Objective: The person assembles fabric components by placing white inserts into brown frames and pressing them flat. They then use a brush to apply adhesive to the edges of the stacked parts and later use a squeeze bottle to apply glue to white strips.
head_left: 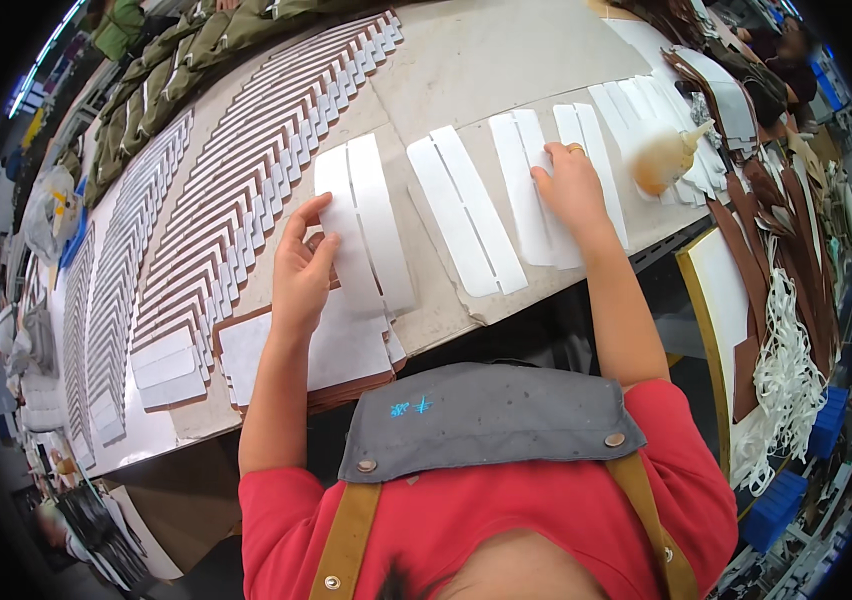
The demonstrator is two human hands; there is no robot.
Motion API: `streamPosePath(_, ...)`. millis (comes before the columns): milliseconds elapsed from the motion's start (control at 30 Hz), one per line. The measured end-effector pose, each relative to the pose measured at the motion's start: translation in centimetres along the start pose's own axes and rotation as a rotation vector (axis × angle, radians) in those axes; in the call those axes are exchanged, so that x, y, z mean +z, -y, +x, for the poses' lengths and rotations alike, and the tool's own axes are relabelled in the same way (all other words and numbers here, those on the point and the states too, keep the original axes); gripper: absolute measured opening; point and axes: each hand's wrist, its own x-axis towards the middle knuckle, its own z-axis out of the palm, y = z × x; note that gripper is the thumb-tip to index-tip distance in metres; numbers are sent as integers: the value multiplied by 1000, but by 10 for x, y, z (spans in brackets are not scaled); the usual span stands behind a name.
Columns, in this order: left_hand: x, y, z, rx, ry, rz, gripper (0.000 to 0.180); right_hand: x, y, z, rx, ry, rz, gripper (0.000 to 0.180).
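My left hand (304,265) is closed on the left edge of a white slotted strip (374,225), a long rounded piece with a dark slit line down its middle. It holds the strip upright and tilted, above a stack of white, brown-edged panels (291,350). On the right, my right hand (578,192) has its thumb and fingertips curled at the edge of another such strip (518,150). Whether that strip is off the table cannot be seen. A third slotted strip (466,210) lies flat between my hands. One more slotted strip (601,165) lies beyond my right hand.
Overlapping rows of white, brown-edged panels (236,190) cover the left of the table (466,60). At right stand a glue bottle (658,165) and a pile of white strips (636,105). Olive fabric (161,95) lies far left; white cord (786,370) hangs at right.
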Motion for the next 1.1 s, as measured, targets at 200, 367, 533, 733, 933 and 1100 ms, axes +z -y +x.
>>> streamPosePath(200,-2,3,0,-15,5,-16,42,-14,6,7,185,179,211,35)
streamPosePath(367,3,-1,-1,-8,-10,-60,42,-15,6,-3,142,96,156,35)
streamPosePath(533,-3,5,-1,9,8,-71,42,0,6,-7,-106,-134,222,32)
streamPosePath(733,-5,5,0,6,5,-87,42,18,60,-4,-192,141,271,38)
streamPosePath(933,-2,2,-3,4,-1,-91,38,35,73,16,-77,201,261,33)
streamPosePath(1100,6,-17,-17,11,-11,-175,32,26,67,18,29,337,452,37)
